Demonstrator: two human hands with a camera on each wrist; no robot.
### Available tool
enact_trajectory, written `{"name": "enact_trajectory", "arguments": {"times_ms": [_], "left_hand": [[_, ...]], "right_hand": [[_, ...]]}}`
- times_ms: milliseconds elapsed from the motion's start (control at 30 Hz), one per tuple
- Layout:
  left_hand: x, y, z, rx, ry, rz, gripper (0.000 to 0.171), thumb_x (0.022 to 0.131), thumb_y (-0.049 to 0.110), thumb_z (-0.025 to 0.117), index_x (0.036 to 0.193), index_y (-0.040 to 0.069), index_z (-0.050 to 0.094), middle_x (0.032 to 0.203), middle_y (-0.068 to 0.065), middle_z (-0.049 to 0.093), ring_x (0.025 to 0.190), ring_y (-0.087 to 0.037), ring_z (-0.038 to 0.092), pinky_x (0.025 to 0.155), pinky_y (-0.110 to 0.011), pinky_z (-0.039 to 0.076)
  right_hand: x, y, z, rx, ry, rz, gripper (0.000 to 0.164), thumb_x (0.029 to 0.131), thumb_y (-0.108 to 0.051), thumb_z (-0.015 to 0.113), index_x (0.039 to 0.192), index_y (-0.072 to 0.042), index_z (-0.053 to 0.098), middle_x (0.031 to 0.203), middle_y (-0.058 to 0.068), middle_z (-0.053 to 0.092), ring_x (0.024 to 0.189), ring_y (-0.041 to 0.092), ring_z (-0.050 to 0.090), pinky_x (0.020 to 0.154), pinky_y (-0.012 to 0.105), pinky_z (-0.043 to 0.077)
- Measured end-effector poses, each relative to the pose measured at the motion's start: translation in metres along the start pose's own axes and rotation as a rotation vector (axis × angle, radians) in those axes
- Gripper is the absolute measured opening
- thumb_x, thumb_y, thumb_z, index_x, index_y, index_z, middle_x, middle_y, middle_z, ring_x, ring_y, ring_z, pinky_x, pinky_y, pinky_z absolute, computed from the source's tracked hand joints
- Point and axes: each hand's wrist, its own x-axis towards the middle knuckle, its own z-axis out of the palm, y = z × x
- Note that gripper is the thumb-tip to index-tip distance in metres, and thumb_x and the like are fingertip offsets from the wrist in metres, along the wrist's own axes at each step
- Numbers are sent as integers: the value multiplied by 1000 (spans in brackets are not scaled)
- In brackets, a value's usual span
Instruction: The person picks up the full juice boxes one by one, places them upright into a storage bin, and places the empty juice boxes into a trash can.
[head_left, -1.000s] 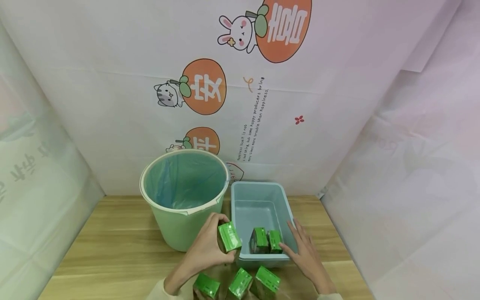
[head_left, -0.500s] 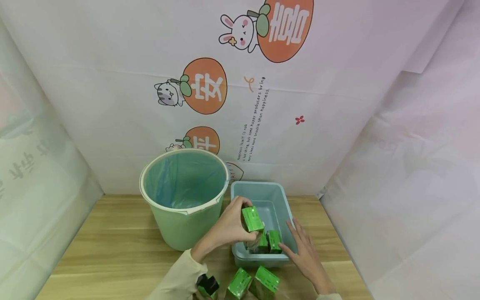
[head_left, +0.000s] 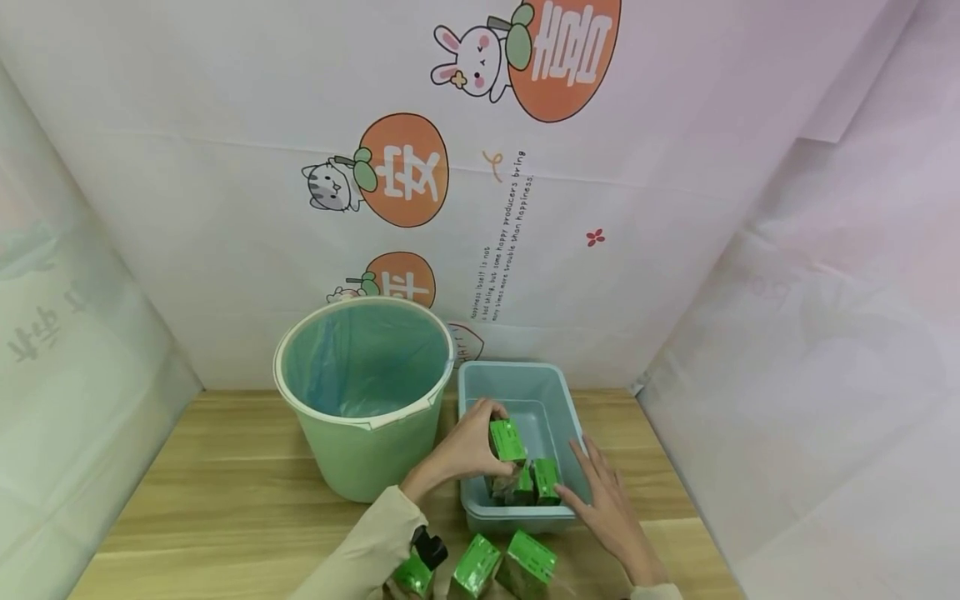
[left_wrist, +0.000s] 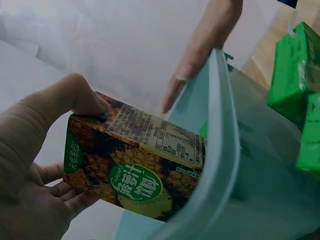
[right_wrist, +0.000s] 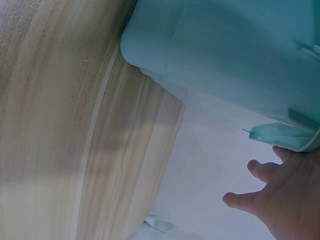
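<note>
My left hand (head_left: 467, 448) grips a pineapple juice carton (head_left: 507, 440) by its sides, inside the near left part of a light blue plastic bin (head_left: 517, 365). In the left wrist view the carton (left_wrist: 145, 155) has a pineapple print, and its lower end passes behind the bin's rim (left_wrist: 222, 125). Beside it in the bin stand two more green-topped cartons, the right one (head_left: 546, 481) in fuller view and the other (head_left: 522, 490) partly covered. My right hand (head_left: 611, 515) rests on the bin's right rim with fingers spread. In the right wrist view, this hand (right_wrist: 287, 192) has extended fingers.
Three more green-topped cartons stand at the table's front edge: a left one (head_left: 415, 575) partly behind my sleeve, a middle one (head_left: 476, 567) and a right one (head_left: 531, 557). A green bucket (head_left: 367, 467) with a bag liner stands left of the bin. White printed sheets enclose the table (head_left: 225, 500).
My left hand has carried its carton rightward from beside the bin's left wall to over the bin, then lowered it slightly beside the other cartons. My right hand has stayed at the rim.
</note>
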Motion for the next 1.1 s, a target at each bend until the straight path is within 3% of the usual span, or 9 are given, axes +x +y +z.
{"name": "enact_trajectory", "arguments": {"times_ms": [200, 700, 900, 1100], "left_hand": [[1, -14, 2, 7, -27, 16, 65, 80, 17, 88, 133, 1, 54, 131, -11, 54, 123, -31, 55, 103, -50, 50], [2, -41, 18, 92, -148, -6, 65, 77, 11, 89, 130, 2, 53, 124, -7, 51, 110, -22, 54, 96, -39, 51], [6, -42, 22, 184, -199, -10, 65, 77, 13, 93, 129, 5, 54, 121, -7, 51, 98, -16, 50, 87, -33, 51], [10, -36, 25, 314, -231, -63, 66, 77, 20, 97, 126, 6, 57, 116, -7, 54, 93, -15, 53, 80, -31, 52]], "right_hand": [[0, 1, 0, 4, -4, 1, 78, 103, -43, 66, 168, -15, 32, 174, 20, 17, 155, 53, 18, 113, 83, 12], [-2, -1, 0, 3, 7, -9, 79, 102, -41, 68, 166, -11, 34, 174, 20, 17, 155, 53, 17, 116, 80, 10], [-1, -2, 0, 7, 8, -9, 79, 102, -40, 68, 166, -11, 34, 174, 20, 17, 155, 53, 16, 116, 80, 10], [-1, -1, -1, 13, 1, -6, 78, 103, -41, 68, 166, -10, 33, 174, 20, 17, 156, 53, 16, 116, 79, 10]]}}
